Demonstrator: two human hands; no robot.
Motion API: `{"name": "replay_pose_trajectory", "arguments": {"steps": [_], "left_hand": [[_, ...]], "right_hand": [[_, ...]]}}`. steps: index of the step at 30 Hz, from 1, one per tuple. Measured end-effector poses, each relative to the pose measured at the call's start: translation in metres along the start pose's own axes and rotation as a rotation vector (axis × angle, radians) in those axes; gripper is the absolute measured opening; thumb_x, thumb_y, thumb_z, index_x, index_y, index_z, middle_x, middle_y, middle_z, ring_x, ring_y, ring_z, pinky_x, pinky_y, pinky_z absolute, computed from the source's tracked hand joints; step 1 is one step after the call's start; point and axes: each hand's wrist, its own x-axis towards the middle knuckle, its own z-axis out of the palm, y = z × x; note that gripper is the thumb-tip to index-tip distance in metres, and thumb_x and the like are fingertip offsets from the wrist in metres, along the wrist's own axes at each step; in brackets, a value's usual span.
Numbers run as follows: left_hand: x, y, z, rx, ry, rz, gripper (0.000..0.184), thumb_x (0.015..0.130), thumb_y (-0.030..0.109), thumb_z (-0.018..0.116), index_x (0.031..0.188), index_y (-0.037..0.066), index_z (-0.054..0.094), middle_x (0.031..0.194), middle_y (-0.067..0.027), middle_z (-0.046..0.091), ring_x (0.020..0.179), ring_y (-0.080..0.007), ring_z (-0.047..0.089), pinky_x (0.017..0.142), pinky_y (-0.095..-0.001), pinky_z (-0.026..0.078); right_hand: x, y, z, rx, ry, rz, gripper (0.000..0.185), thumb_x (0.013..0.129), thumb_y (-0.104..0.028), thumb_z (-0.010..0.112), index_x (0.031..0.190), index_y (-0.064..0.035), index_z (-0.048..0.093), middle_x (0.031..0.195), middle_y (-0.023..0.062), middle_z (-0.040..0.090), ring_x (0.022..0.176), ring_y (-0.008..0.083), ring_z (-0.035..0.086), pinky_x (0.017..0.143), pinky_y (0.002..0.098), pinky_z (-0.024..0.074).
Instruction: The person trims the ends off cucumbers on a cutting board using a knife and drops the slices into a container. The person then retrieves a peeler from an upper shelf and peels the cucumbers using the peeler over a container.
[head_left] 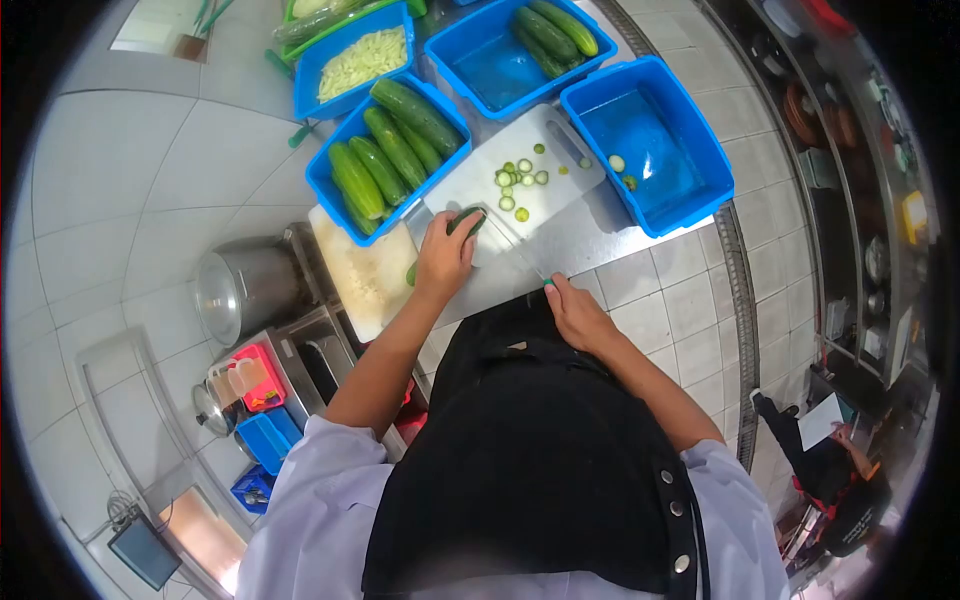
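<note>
My left hand (445,260) grips a dark green cucumber (467,221) and presses it onto the white cutting board (482,178). My right hand (583,318) is closed round the green handle of a knife (518,246), whose blade reaches over the board toward the cucumber. Several round cut cucumber ends (508,179) lie scattered on the board beyond the blade. Part of another cucumber (411,273) shows beside my left wrist. Left of the board, a blue bin (330,208) holds several whole cucumbers (385,150).
At the right, a blue bin (715,160) holds a few cut ends. Another blue bin (450,62) has whole cucumbers, and a smaller one (303,92) holds pale cut pieces. A worn board (370,285) lies left, near a metal pot (235,290). Another person (840,465) is far right.
</note>
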Motion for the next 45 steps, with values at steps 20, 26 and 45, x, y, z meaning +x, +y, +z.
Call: {"name": "replay_pose_trajectory", "arguments": {"steps": [20, 26, 45], "left_hand": [[0.004, -0.022, 0.023, -0.056, 0.271, -0.375, 0.055, 0.094, 0.013, 0.075, 0.136, 0.000, 0.043, 0.130, -0.0317, 0.048, 0.110, -0.0494, 0.057, 0.101, -0.0513, 0.049], [-0.016, -0.035, 0.039, -0.399, 0.301, -0.940, 0.066, 0.095, 0.031, 0.078, 0.139, 0.005, 0.036, 0.137, -0.0373, 0.034, 0.121, -0.0539, 0.049, 0.105, -0.0567, 0.043], [0.001, 0.010, 0.009, -0.029, -0.035, -0.046, 0.044, 0.091, 0.007, 0.071, 0.134, 0.016, 0.068, 0.120, -0.0142, 0.061, 0.115, -0.0374, 0.059, 0.100, -0.0473, 0.046]], "right_hand": [[0.032, 0.036, 0.021, -0.122, 0.031, 0.044, 0.046, 0.114, -0.038, 0.035, 0.114, 0.0014, 0.059, 0.099, 0.0339, 0.068, 0.100, 0.0563, 0.062, 0.089, 0.0609, 0.0478], [0.038, 0.056, 0.010, 0.338, -0.093, 0.161, 0.051, 0.114, -0.042, 0.035, 0.103, 0.0011, 0.061, 0.091, 0.0288, 0.068, 0.093, 0.0524, 0.063, 0.084, 0.0529, 0.0493], [0.018, 0.015, -0.010, -0.011, -0.037, 0.019, 0.045, 0.113, -0.041, 0.039, 0.114, 0.0007, 0.055, 0.103, 0.0370, 0.065, 0.103, 0.0577, 0.059, 0.088, 0.0636, 0.0438]]}}
